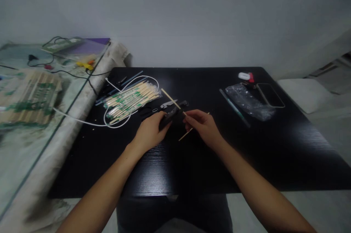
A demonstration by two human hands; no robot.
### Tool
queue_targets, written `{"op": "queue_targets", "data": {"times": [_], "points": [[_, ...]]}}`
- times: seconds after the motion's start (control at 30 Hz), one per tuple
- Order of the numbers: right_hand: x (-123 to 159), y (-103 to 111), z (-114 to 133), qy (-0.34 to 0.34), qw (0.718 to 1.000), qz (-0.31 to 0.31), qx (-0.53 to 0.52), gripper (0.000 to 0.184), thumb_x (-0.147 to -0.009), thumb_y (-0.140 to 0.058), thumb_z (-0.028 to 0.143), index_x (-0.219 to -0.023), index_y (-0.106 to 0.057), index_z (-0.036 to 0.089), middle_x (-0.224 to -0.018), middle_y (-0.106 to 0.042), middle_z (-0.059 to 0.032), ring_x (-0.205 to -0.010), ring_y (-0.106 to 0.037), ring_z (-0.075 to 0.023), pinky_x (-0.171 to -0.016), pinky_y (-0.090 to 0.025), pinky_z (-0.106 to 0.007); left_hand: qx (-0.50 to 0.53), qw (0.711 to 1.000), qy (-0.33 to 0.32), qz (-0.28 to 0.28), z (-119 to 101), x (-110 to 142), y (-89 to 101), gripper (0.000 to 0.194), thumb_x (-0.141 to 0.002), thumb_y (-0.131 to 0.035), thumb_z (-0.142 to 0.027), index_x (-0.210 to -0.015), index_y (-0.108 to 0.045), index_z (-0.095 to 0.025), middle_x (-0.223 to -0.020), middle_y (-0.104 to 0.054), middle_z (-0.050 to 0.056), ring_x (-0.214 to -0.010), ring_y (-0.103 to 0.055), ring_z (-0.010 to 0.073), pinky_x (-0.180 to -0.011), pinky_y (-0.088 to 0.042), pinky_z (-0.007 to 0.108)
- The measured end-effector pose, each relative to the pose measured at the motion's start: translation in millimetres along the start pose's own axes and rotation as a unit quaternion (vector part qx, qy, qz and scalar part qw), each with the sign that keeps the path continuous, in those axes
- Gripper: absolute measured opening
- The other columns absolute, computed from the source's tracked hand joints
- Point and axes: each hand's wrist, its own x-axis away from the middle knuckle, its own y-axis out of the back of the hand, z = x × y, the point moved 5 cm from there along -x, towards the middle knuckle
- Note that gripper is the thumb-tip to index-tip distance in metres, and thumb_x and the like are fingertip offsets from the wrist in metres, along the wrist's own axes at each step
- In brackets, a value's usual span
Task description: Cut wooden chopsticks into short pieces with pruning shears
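My left hand [152, 128] is closed around a dark hand tool [171, 113], its kind too dim to make out. A pinch of my right hand [201, 125] holds a thin wooden chopstick [170, 97], which slants up to the left and crosses close to the tool. A second thin stick [185, 135] shows on both sides of my right hand; whether the fingers grip it is hidden. Left of my hands lies a pile of wrapped chopsticks [131, 99]. Scissors [168, 104] rest just beyond my left hand.
A white cable [82, 120] loops around the chopstick pile on the black table [219, 167]. To the right are a phone [271, 96], a crumpled clear plastic bag [246, 99], an empty wrapper [234, 108] and a white case [244, 76]. More packed chopsticks [33, 96] lie on the glass-topped surface at left.
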Motion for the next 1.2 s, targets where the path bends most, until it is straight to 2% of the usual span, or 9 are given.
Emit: {"op": "queue_targets", "data": {"times": [0.17, 0.3, 0.5, 0.6, 0.73, 0.93, 1.0, 1.07, 1.2], "points": [[-0.5, 1.4, -2.3, 0.005, 1.0, -0.006, 0.005, 0.031, -0.082, -0.079, 0.05, -0.097, -0.073, 0.022, -0.08, -0.072, -0.0009, -0.063, -0.064, -0.0134, -0.064, -0.057, -0.031, -0.026, 1.0, -0.01, -0.004, 2.9, 1.0, -2.4, 0.029, -0.095, -0.057, -0.035, -0.12, -0.065, -0.023, -0.111, -0.074, 0.009, -0.1, -0.071, 0.0274, -0.086, -0.052, 0.037], [-1.3, 9.7, 0.3, 0.035, 0.997, -0.052, 0.037, 0.028, -0.082, -0.079, 0.048, -0.092, -0.072, 0.024, -0.085, -0.071, -0.001, -0.074, -0.066, -0.0162, -0.075, -0.058, -0.034, -0.04, 0.999, -0.015, -0.009, 5.8, 0.4, -5.3, 0.03, -0.094, -0.058, -0.035, -0.121, -0.064, -0.022, -0.115, -0.074, 0.009, -0.102, -0.07, 0.028, -0.087, -0.052, 0.038], [-2.7, 20.8, 5.4, 0.076, 0.991, -0.105, 0.023, 0.025, -0.084, -0.076, 0.047, -0.093, -0.068, 0.026, -0.081, -0.067, -0.0001, -0.076, -0.065, -0.0169, -0.077, -0.056, -0.033, -0.013, 0.999, 0.023, -0.041, 10.1, -1.7, 1.7, 0.023, -0.096, -0.055, -0.039, -0.105, -0.066, -0.021, -0.096, -0.074, 0.006, -0.087, -0.069, 0.0246, -0.079, -0.05, 0.035], [-1.6, 16.3, 7.8, 0.079, 0.993, -0.092, 0.012, 0.024, -0.085, -0.076, 0.045, -0.092, -0.063, 0.025, -0.079, -0.069, 0.0002, -0.074, -0.067, -0.0171, -0.076, -0.057, -0.034, 0.053, 0.996, 0.053, -0.046, 12.3, -1.5, 1.7, 0.028, -0.097, -0.054, -0.045, -0.094, -0.067, -0.02, -0.082, -0.07, 0.002, -0.077, -0.065, 0.0203, -0.074, -0.048, 0.032], [3.7, 6.9, 11.2, 0.081, 0.995, -0.063, 0.019, 0.022, -0.089, -0.073, 0.043, -0.095, -0.062, 0.025, -0.093, -0.077, -0.0033, -0.071, -0.069, -0.0169, -0.072, -0.059, -0.036, 0.171, 0.981, 0.082, -0.036, 13.3, -1.1, -4.5, 0.033, -0.094, -0.057, -0.051, -0.087, -0.066, -0.019, -0.07, -0.064, -0.001, -0.068, -0.06, 0.0169, -0.066, -0.046, 0.028], [15.4, -6.7, 15.9, 0.172, 0.963, -0.017, 0.206, 0.019, -0.099, -0.061, 0.037, -0.109, -0.075, 0.028, -0.104, -0.078, -0.0053, -0.093, -0.074, -0.0206, -0.089, -0.058, -0.038, 0.372, 0.921, 0.118, 0.001, 15.1, -3.3, -15.6, 0.039, -0.091, -0.061, -0.057, -0.085, -0.062, -0.018, -0.059, -0.05, -0.005, -0.048, -0.047, 0.0106, -0.05, -0.038, 0.025], [14.8, -11.4, 11.5, 0.148, 0.971, 0.013, 0.185, 0.021, -0.099, -0.061, 0.036, -0.112, -0.076, 0.028, -0.104, -0.078, -0.0052, -0.095, -0.074, -0.0207, -0.089, -0.059, -0.038, 0.414, 0.9, 0.135, 0.003, 17.9, -3.6, -17.6, 0.042, -0.088, -0.063, -0.06, -0.086, -0.06, -0.018, -0.058, -0.046, -0.006, -0.045, -0.043, 0.0096, -0.046, -0.035, 0.025], [11.3, -13.5, 5.6, 0.089, 0.991, 0.036, 0.095, 0.021, -0.097, -0.063, 0.036, -0.111, -0.075, 0.026, -0.108, -0.077, -0.0058, -0.094, -0.075, -0.0204, -0.086, -0.06, -0.037, 0.407, 0.902, 0.145, -0.014, 21.1, -3.3, -15.8, 0.043, -0.087, -0.063, -0.061, -0.084, -0.058, -0.018, -0.057, -0.043, -0.007, -0.045, -0.04, 0.0091, -0.045, -0.032, 0.024], [3.7, -11.4, -3.1, -0.029, 0.993, 0.05, -0.102, 0.022, -0.092, -0.068, 0.04, -0.101, -0.075, 0.021, -0.11, -0.076, -0.0079, -0.091, -0.075, -0.021, -0.08, -0.061, -0.036, 0.221, 0.968, 0.091, -0.076, 19.7, -2.0, 0.1, 0.036, -0.093, -0.058, -0.053, -0.079, -0.055, -0.02, -0.06, -0.047, -0.006, -0.053, -0.045, 0.0107, -0.054, -0.036, 0.025]]}}
